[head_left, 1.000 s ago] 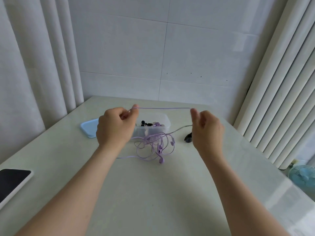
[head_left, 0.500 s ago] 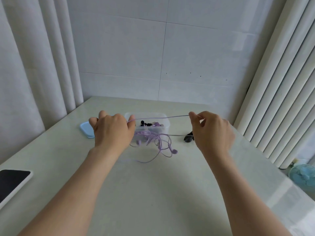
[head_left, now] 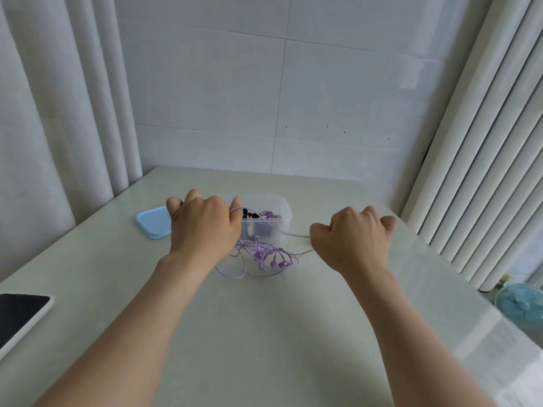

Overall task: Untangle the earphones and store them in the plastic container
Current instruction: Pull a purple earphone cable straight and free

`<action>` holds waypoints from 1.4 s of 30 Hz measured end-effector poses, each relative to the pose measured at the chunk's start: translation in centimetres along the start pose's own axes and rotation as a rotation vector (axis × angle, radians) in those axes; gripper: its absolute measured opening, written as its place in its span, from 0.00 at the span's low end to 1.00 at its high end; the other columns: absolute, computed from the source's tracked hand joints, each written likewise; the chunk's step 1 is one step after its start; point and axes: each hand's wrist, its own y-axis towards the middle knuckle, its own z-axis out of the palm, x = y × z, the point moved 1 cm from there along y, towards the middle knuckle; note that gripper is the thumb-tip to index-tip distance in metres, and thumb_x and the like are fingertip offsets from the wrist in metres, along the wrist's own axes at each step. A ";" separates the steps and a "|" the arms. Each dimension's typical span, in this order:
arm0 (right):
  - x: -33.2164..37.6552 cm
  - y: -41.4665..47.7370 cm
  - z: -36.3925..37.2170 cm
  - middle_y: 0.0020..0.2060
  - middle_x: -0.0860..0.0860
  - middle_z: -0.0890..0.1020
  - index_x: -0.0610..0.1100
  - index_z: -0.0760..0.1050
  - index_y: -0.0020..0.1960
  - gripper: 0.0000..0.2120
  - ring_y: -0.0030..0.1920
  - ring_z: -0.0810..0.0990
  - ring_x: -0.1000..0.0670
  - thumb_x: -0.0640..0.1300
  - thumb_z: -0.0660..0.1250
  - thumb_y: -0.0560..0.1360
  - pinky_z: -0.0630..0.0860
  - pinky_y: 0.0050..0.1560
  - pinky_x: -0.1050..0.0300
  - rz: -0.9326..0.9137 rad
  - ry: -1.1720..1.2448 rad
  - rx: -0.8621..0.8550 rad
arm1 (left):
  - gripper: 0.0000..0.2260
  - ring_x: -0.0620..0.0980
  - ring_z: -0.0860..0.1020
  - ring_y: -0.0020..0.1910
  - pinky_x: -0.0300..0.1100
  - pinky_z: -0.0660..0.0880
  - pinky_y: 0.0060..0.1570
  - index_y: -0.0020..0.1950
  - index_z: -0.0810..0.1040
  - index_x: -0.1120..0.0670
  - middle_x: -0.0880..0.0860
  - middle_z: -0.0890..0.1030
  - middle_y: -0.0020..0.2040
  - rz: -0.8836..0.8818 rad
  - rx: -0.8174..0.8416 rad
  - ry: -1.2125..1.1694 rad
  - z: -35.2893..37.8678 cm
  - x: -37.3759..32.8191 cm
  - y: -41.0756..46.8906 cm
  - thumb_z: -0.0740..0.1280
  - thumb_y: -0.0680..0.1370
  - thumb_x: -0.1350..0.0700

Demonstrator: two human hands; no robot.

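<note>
A tangle of purple earphones (head_left: 264, 257) lies on the pale table (head_left: 264, 333) just in front of a clear plastic container (head_left: 279, 207) that holds dark and purple earphones. My left hand (head_left: 202, 227) hovers at the container's left side and pinches a purple cord near its index finger. My right hand (head_left: 352, 239) is curled into a fist to the right of the tangle, with a thin cord running from the pile into it. Both hands are low, close to the table top.
The container's light blue lid (head_left: 152, 221) lies to the left behind my left hand. A phone (head_left: 20, 315) with a dark screen sits at the table's left edge. Curtains hang on both sides; a small blue fan (head_left: 520, 304) stands on the floor at right.
Both hands dropped from holding a stretch of cord taut in the air down to table level. The cord slackened, and the tangle settled onto the table.
</note>
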 end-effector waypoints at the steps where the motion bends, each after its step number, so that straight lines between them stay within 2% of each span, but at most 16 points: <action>1: 0.2 -0.2 -0.3 0.23 0.50 0.67 0.45 0.62 0.28 0.14 0.39 0.69 0.45 0.50 0.60 0.68 0.63 0.51 0.47 -0.008 0.000 0.017 | 0.26 0.59 0.71 0.48 0.50 0.55 0.46 0.30 0.69 0.53 0.50 0.70 0.29 -0.020 0.023 -0.062 -0.1 -0.1 0.1 0.56 0.86 0.44; 4: 0.8 -0.3 0.0 0.27 0.52 0.74 0.46 0.71 0.31 0.11 0.41 0.72 0.45 0.49 0.62 0.68 0.64 0.51 0.49 -0.071 0.092 0.009 | 0.22 0.59 0.70 0.47 0.51 0.60 0.49 0.33 0.72 0.55 0.50 0.75 0.33 -0.081 0.082 -0.314 -0.6 -0.6 0.3 0.58 0.84 0.45; 6: 1.6 -0.7 0.3 0.40 0.55 0.82 0.49 0.81 0.45 0.06 0.47 0.77 0.50 0.46 0.67 0.71 0.68 0.53 0.55 -0.165 0.365 -0.020 | 0.20 0.58 0.68 0.41 0.49 0.64 0.46 0.33 0.71 0.56 0.51 0.72 0.30 -0.086 0.111 -0.476 -0.9 -0.8 0.3 0.63 0.82 0.47; 9: 3.1 -1.8 0.0 0.50 0.55 0.82 0.50 0.77 0.59 0.16 0.51 0.81 0.56 0.40 0.70 0.73 0.76 0.53 0.61 -0.349 0.798 -0.005 | 0.21 0.51 0.65 0.33 0.42 0.65 0.33 0.33 0.76 0.59 0.55 0.70 0.28 -0.055 0.155 -0.690 -1.4 -0.8 0.3 0.73 0.78 0.46; 12: 4.1 -2.7 0.0 0.50 0.57 0.85 0.51 0.77 0.65 0.20 0.53 0.83 0.55 0.42 0.75 0.74 0.77 0.50 0.63 -0.486 0.865 0.137 | 0.16 0.45 0.69 0.28 0.36 0.66 0.30 0.36 0.84 0.56 0.50 0.76 0.27 -0.056 0.298 -0.857 -2.0 -1.1 0.0 0.76 0.76 0.45; 15: 4.6 -2.5 0.7 0.43 0.57 0.88 0.48 0.82 0.61 0.15 0.46 0.86 0.57 0.44 0.78 0.75 0.79 0.47 0.63 -0.465 0.869 0.151 | 0.11 0.42 0.70 0.28 0.34 0.67 0.31 0.40 0.86 0.57 0.46 0.77 0.28 -0.076 0.405 -1.014 -2.0 -1.4 -0.2 0.77 0.77 0.50; 18: 4.2 -2.0 0.9 0.39 0.55 0.88 0.48 0.84 0.58 0.12 0.39 0.87 0.57 0.45 0.79 0.75 0.83 0.49 0.55 -0.354 0.856 0.143 | 0.11 0.41 0.71 0.28 0.32 0.67 0.31 0.42 0.86 0.57 0.47 0.79 0.31 -0.109 0.364 -1.082 -1.6 -1.4 -0.3 0.78 0.77 0.50; 21: 3.6 -1.6 0.9 0.35 0.55 0.87 0.48 0.87 0.47 0.02 0.34 0.86 0.55 0.42 0.77 0.75 0.83 0.49 0.53 -0.312 0.843 0.190 | 0.12 0.45 0.74 0.30 0.35 0.72 0.33 0.44 0.86 0.59 0.51 0.80 0.33 -0.176 0.359 -1.128 -1.2 -1.3 -0.2 0.78 0.76 0.50; 24: 3.5 -1.7 0.7 0.35 0.57 0.87 0.49 0.87 0.42 0.03 0.34 0.85 0.58 0.44 0.76 0.75 0.81 0.44 0.59 -0.339 0.783 0.310 | 0.08 0.49 0.82 0.38 0.43 0.81 0.41 0.47 0.86 0.58 0.54 0.83 0.37 -0.271 0.310 -1.247 -1.1 -1.6 -0.1 0.74 0.80 0.53; 27: 3.3 -2.1 0.7 0.31 0.60 0.85 0.49 0.87 0.41 0.05 0.30 0.80 0.61 0.46 0.76 0.75 0.72 0.35 0.69 -0.394 0.619 0.528 | 0.10 0.58 0.88 0.46 0.53 0.84 0.49 0.51 0.77 0.57 0.56 0.88 0.45 -0.414 0.265 -1.467 -1.4 -2.0 0.2 0.65 0.86 0.52; 30: 2.9 -2.3 1.1 0.25 0.63 0.80 0.51 0.87 0.40 0.05 0.26 0.75 0.61 0.48 0.77 0.75 0.68 0.30 0.72 -0.420 0.521 0.630 | 0.11 0.54 0.85 0.34 0.52 0.86 0.42 0.50 0.71 0.54 0.53 0.84 0.34 -0.588 0.124 -1.667 -2.0 -2.1 0.7 0.57 0.89 0.51; 32: 2.5 -2.1 1.1 0.23 0.65 0.77 0.50 0.87 0.41 0.05 0.28 0.75 0.64 0.48 0.77 0.75 0.67 0.31 0.73 -0.412 0.480 0.627 | 0.12 0.47 0.71 0.25 0.45 0.80 0.31 0.48 0.68 0.52 0.48 0.71 0.28 -0.651 -0.044 -1.657 -1.8 -1.2 1.3 0.56 0.89 0.50; 34: 2.2 -1.7 1.3 0.29 0.64 0.82 0.50 0.88 0.44 0.05 0.34 0.78 0.66 0.49 0.76 0.76 0.68 0.35 0.74 -0.391 0.461 0.551 | 0.12 0.47 0.65 0.28 0.45 0.69 0.31 0.48 0.68 0.51 0.45 0.67 0.30 -0.600 -0.188 -1.461 -1.1 0.0 1.5 0.59 0.87 0.46; 38: 1.9 -0.9 2.0 0.40 0.57 0.88 0.51 0.89 0.45 0.05 0.45 0.82 0.59 0.49 0.74 0.76 0.68 0.43 0.77 -0.275 0.467 0.311 | 0.13 0.42 0.74 0.36 0.40 0.71 0.41 0.51 0.72 0.56 0.48 0.76 0.41 -0.388 -0.253 -1.108 -0.3 0.1 0.9 0.64 0.86 0.47; 40: 1.7 -0.8 1.9 0.36 0.56 0.87 0.50 0.89 0.43 0.05 0.40 0.81 0.59 0.48 0.74 0.76 0.69 0.41 0.77 -0.270 0.518 0.332 | 0.12 0.39 0.75 0.36 0.32 0.71 0.38 0.53 0.71 0.57 0.51 0.78 0.44 -0.363 -0.208 -1.082 -0.3 -0.6 0.7 0.63 0.87 0.49; 42: 1.6 -0.7 1.5 0.31 0.57 0.85 0.49 0.88 0.41 0.07 0.31 0.77 0.54 0.48 0.75 0.76 0.70 0.35 0.69 -0.225 0.706 0.433 | 0.10 0.37 0.74 0.39 0.27 0.70 0.37 0.57 0.70 0.57 0.55 0.80 0.51 -0.376 -0.146 -1.109 -0.6 -0.8 0.7 0.62 0.87 0.50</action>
